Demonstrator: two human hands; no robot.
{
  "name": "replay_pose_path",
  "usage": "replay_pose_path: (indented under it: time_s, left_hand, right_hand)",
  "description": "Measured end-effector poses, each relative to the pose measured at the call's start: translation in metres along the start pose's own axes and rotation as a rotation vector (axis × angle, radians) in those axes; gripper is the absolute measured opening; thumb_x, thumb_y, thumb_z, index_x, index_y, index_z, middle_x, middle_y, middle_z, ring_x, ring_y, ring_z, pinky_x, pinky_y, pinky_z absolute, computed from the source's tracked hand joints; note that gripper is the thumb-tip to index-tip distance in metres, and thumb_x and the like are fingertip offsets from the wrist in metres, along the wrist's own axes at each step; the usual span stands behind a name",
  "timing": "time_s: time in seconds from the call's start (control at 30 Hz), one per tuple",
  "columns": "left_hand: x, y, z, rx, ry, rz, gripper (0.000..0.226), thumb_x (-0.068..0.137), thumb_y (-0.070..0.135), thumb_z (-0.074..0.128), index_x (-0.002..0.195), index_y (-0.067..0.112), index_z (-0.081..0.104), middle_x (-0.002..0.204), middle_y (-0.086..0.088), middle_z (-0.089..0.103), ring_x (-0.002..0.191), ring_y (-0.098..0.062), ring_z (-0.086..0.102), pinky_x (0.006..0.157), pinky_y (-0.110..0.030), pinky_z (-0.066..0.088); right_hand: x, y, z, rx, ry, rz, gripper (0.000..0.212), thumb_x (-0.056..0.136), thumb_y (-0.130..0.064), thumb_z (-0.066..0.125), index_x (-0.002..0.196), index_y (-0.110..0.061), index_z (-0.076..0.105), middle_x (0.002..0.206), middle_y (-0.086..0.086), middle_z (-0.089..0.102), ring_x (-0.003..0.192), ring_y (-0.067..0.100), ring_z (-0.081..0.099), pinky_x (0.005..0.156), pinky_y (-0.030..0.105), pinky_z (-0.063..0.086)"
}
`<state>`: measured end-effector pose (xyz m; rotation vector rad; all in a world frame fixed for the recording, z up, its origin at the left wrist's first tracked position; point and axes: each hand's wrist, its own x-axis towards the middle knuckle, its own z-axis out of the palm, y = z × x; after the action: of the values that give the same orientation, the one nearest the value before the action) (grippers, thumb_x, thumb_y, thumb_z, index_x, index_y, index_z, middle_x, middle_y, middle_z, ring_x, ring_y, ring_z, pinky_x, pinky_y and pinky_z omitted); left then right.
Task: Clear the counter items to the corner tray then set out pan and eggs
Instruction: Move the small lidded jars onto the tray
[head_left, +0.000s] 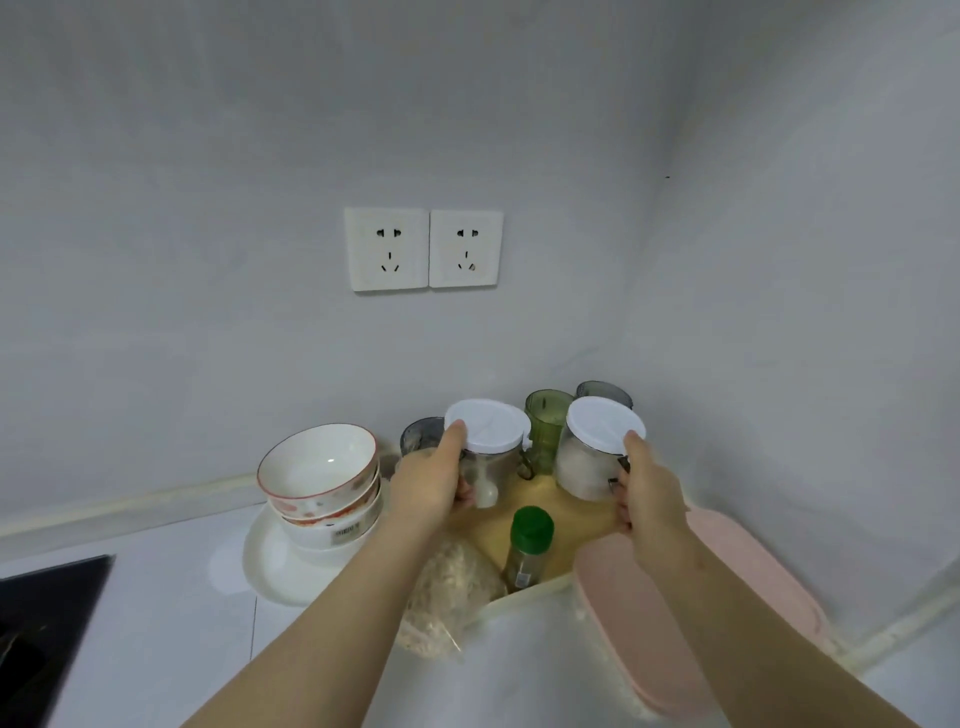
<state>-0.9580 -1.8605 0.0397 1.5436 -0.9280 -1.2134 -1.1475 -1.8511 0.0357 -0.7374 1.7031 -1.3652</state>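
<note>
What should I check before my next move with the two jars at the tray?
1. Left hand grips the left jar: ok.
2. Right hand grips the right jar: ok.
3. White lids are on both jars: ok.
4. Jars rest on the floor of the tray: cannot tell.
5. Green-capped bottle stands upright, apart from both jars: ok.
6. Green cup behind the jars is not touched: cannot tell.

head-worn view — forward-down, close, counter corner (644, 374)
</note>
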Motion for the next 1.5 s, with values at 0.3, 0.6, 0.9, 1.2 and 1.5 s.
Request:
replay_pose_path:
  time_s: [0.3,0.6,0.9,1.2,1.5]
  left_hand:
    - [0.017,-0.012,0.025,0.073,-0.019,0.002,0.047,0.090,0.047,0.049,0.061,0.011,0.059,0.048,-0.003,0.055,0.068,-0.028,0.058,0.092,-0.047,0.051]
    - [0.022,-0.024,0.020,0.098,-0.008,-0.021,0.047,0.090,0.045,0.050,0.059,0.010,0.056,0.042,0.000,0.053,0.061,-0.027,0.056,0.092,-0.049,0.051]
    - [0.021,-0.027,0.021,0.121,-0.026,-0.049,0.049,0.091,0.044,0.050,0.055,0.010,0.051,0.047,-0.003,0.053,0.055,-0.023,0.054,0.089,-0.045,0.053]
    - [0.025,-0.033,0.021,0.092,-0.002,-0.029,0.064,0.094,0.053,0.036,0.050,0.009,0.052,0.035,0.002,0.050,0.062,-0.029,0.059,0.086,-0.050,0.054]
    - [0.027,-0.034,0.027,0.086,-0.056,-0.057,0.069,0.097,0.052,0.025,0.053,0.005,0.050,0.050,-0.009,0.051,0.055,-0.028,0.055,0.080,-0.047,0.056]
  right_hand:
    - [0.040,0.016,-0.017,-0.260,-0.051,-0.065,0.040,0.092,-0.040,0.043,0.058,-0.017,0.045,0.064,0.003,0.046,0.061,0.018,0.040,0.052,0.027,0.023]
    - [0.056,0.024,-0.011,-0.384,-0.209,-0.034,0.038,0.088,-0.046,0.048,0.063,-0.019,0.055,0.059,-0.002,0.045,0.065,0.018,0.047,0.054,0.027,0.027]
    - [0.058,0.025,-0.005,-0.482,-0.307,-0.010,0.034,0.086,-0.046,0.051,0.063,-0.021,0.055,0.057,-0.004,0.045,0.077,0.021,0.058,0.051,0.025,0.026]
    - [0.065,0.020,-0.011,-0.671,-0.448,-0.041,0.042,0.086,-0.052,0.044,0.059,-0.021,0.039,0.051,-0.003,0.035,0.050,0.017,0.034,0.048,0.026,0.025]
    - [0.067,0.016,-0.026,-1.068,-0.239,-0.271,0.044,0.102,-0.028,0.027,0.090,-0.004,0.061,0.098,0.019,0.060,0.095,0.030,0.054,0.074,0.029,0.034]
